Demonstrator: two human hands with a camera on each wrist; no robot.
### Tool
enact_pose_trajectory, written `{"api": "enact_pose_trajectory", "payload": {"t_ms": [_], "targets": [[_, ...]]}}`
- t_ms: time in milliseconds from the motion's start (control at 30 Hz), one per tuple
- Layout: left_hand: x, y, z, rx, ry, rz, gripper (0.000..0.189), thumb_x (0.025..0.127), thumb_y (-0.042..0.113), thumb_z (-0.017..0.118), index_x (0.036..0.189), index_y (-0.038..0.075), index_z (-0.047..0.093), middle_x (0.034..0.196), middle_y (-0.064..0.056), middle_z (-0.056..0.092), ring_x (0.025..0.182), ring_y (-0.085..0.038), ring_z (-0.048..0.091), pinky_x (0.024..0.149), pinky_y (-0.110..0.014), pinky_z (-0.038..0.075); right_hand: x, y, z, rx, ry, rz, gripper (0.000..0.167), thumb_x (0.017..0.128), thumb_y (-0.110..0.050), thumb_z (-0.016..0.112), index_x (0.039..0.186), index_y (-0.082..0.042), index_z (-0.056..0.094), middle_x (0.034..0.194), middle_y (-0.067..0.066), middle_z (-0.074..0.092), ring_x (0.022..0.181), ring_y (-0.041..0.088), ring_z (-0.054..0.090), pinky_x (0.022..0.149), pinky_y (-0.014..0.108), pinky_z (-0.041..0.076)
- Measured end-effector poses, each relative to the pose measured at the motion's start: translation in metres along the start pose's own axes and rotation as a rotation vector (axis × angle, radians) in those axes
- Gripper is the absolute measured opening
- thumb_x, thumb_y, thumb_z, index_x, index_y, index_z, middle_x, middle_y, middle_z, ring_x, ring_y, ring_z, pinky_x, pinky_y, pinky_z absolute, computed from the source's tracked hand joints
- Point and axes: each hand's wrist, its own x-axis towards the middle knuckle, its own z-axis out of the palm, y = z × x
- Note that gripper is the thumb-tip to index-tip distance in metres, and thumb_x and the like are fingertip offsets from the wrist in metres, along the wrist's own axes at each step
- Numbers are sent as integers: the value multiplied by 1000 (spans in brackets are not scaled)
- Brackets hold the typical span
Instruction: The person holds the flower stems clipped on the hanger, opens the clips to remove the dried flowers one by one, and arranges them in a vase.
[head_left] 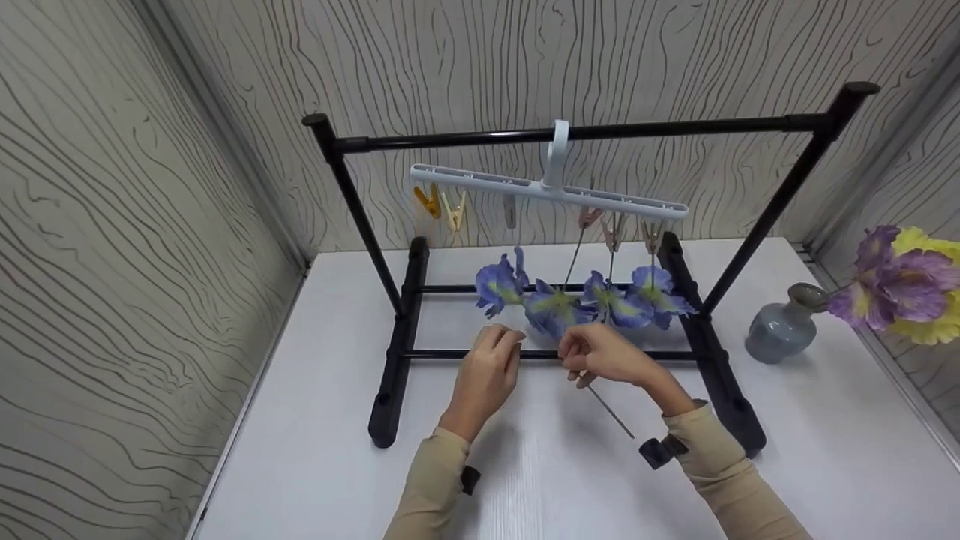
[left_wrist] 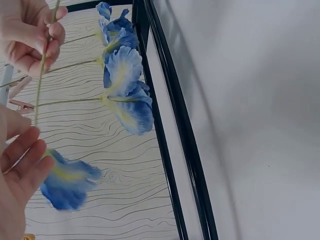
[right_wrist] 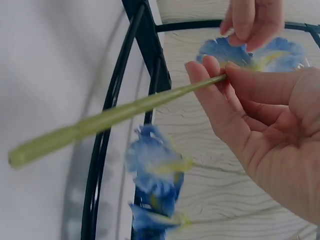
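My right hand pinches the thin green stem of an artificial blue iris, whose cut end points toward me. The bloom looks blurred in the left wrist view. My left hand is close beside that stem, just below the bloom, with fingers loosely bent; no clear grip on it shows. Behind the hands, a light blue hanger hangs from a black rack. Three other blue irises hang head down from pinkish clothespins on its right half.
An orange clothespin, a cream clothespin and a grey clothespin dangle from the hanger's left half. To the right stands a grey-blue vase with purple and yellow flowers. Two black lower bars cross the rack above the white table.
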Motion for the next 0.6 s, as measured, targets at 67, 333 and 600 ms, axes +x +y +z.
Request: {"api": "enact_pose_trajectory", "payload": {"t_ms": [67, 333, 600], "targets": [[0, -1, 2, -19, 13, -20, 12, 94, -4, 71, 102, 6, 71, 96, -4, 62, 89, -19, 62, 74, -27, 56, -8, -1, -9, 20, 32, -9, 11, 97, 6, 62, 106, 11, 58, 89, 13, 64, 79, 27, 70, 70, 41, 63], [-2, -6, 12, -47, -39, -92, 11, 96, -1, 70, 105, 6, 71, 97, -6, 61, 88, -21, 63, 71, -29, 57, -35, -3, -38, 45, 180, -66, 14, 97, 6, 64, 106, 12, 56, 95, 22, 64, 82, 23, 70, 73, 38, 62], [12, -4, 21, -111, -162, -140, 17, 100, 7, 67, 116, 1, 66, 113, -12, 61, 100, -25, 64, 76, -33, 58, -57, -4, -58, -93, 349, -119, 10, 96, 1, 67, 105, 5, 64, 94, 16, 68, 82, 25, 69, 73, 30, 59]]}}
